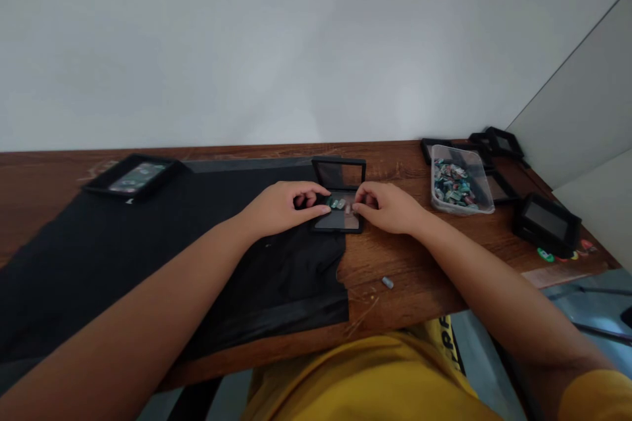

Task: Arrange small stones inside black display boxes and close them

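Note:
A small black display case (338,225) lies unfolded in front of me, its framed lid tilted up at the back and its clear film facing up. Several polished stones (340,204), green to pale pinkish, sit in a row on that film. My left hand (289,209) reaches over the case's left side, thumb and index tips on either side of a green stone at the row's left end. At the row's right end, my right hand (388,208) has thumb and index finger drawn together in a pinch; whatever is between those tips is hidden.
Black cloth (222,204) covers the table's left part, with another black case (133,175) on it. A clear plastic tub (461,177) of stone chips stands right. More black cases (548,222) lie beyond it. One loose grey stone (388,282) rests on the wood (415,276).

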